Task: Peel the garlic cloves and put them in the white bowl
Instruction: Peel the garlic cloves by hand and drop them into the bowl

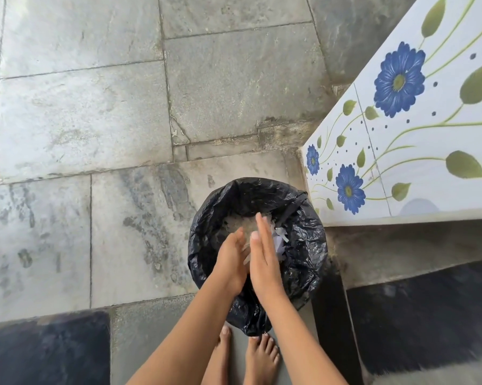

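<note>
Grey stone slabs, mottled with pale patches and dark stains and jointed by thin seams, make up the floor across the far and left parts of the scene. On the right rises a white glazed tiled panel painted with blue flowers, green leaves and thin green stems; whether it is a wall face or a top cannot be told. Below it runs a grey ledge with a dark recess under it. At the near left lies a dark rectangular mat.

A round bin lined with a crinkled black plastic bag stands on the floor just beside the corner of the panel. Inside it lie pale, thin, papery garlic skins, a loose heap of whitish flakes, with a few brighter white scraps to the right.

The person stands over the bin, bare feet at its near edge. Both hands are held over the bag's mouth, palms facing each other. The right hand is edge-on, its fingers straight and pressed together. The left hand is close beside it, its fingers extended and blurred; whether the palms touch cannot be told. Neither hand holds anything visible.
</note>
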The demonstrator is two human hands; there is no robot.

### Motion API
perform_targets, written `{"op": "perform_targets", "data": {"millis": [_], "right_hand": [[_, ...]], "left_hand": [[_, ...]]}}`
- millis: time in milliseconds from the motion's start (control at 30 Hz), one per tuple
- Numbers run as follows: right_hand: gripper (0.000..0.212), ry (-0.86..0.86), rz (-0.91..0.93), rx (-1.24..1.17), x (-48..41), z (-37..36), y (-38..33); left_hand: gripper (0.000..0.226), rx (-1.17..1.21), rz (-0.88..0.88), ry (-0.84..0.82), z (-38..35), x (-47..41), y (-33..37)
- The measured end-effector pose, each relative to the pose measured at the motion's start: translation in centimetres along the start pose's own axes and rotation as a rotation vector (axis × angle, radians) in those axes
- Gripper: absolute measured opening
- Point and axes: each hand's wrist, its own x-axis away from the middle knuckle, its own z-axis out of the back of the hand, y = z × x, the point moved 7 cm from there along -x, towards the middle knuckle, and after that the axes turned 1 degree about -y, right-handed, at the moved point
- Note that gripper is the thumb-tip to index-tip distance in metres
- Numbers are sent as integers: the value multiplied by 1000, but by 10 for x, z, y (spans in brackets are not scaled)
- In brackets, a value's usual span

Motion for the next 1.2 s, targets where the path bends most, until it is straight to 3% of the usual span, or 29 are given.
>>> {"op": "perform_targets", "data": {"millis": [67,133,200,233,333,533,667,800,1000,1200], "right_hand": [[46,-99,-84,-54,4,-10,15],[46,-45,-205,-18,6,5,32],[45,14,-209,2,14,17,33],[44,27,-175,-13,20,21,26],[44,106,-107,61,43,37,-5],[47,139,20,295,119,75,-99],[50,165,148,478,205,109,-197],[55,278,333,638,303,142,-282],[55,582,498,566,455,185,-345],[57,996,516,418,590,221,-324]], "left_hand": [[45,-27,-11,-57,-11,4,0],[48,100,-49,-187,-19,12,4],[48,166,-86,-223,-10,20,14],[46,98,-109,-185,-2,23,17],[35,-401,-154,-6,13,38,28],[40,-1053,-447,118,-18,140,86],[44,-1292,-668,111,-65,264,134],[43,-1355,-865,94,-110,387,171],[46,-1398,-1169,-91,-165,532,179],[55,-1455,-1370,-447,-219,615,140]]}}
